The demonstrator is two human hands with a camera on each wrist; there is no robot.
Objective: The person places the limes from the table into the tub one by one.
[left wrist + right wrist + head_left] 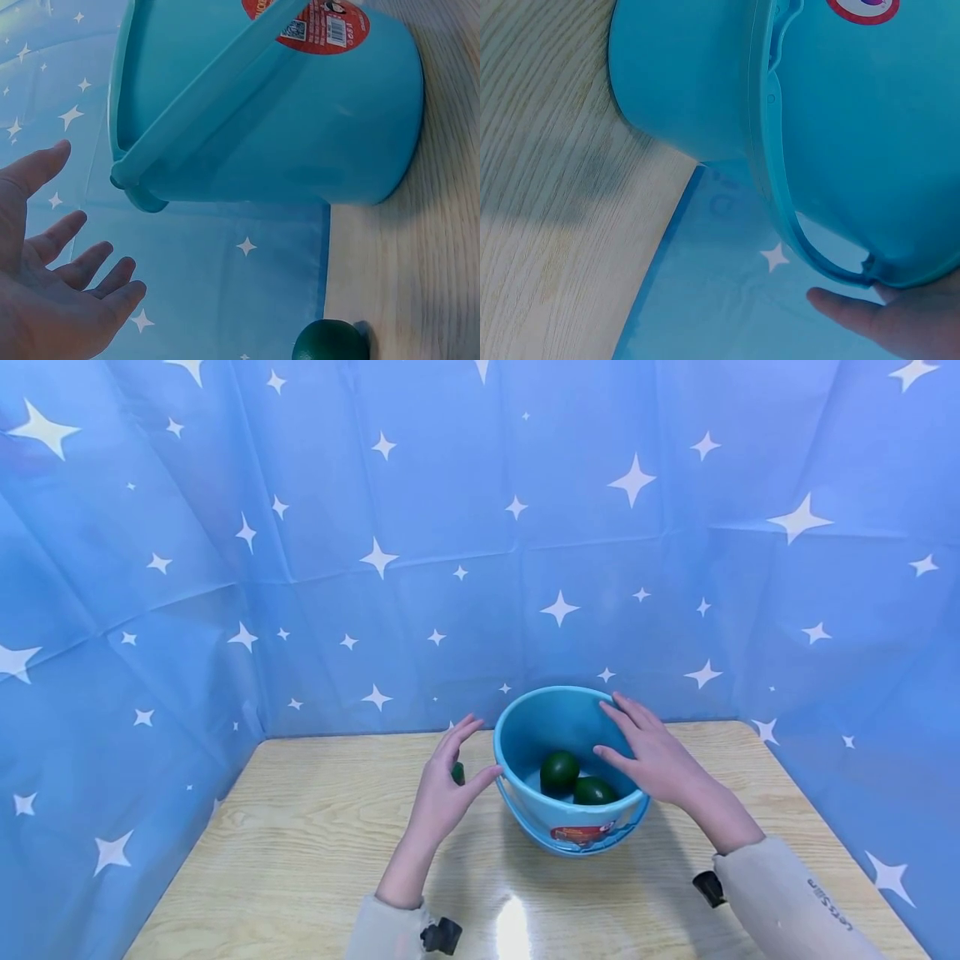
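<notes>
A light blue bucket point(555, 714) stands upright on the table, its handle hanging down at the front. Inside lie two dark green rounded fruits, one point(559, 772) beside the other point(595, 791). My left hand point(441, 789) is just left of the rim, fingers spread and holding nothing. Partly hidden behind it, another green fruit point(331, 340) sits on the table, clearer in the left wrist view. At the bucket's right side, my right hand point(660, 762) is at the rim with its fingers extended over the opening; whether it touches the rim I cannot tell.
The wood-patterned table point(315, 827) ends just behind the bucket. A blue cloth with white stars point(450, 468) hangs at the back and along both sides. A red label point(582, 834) is on the bucket's front.
</notes>
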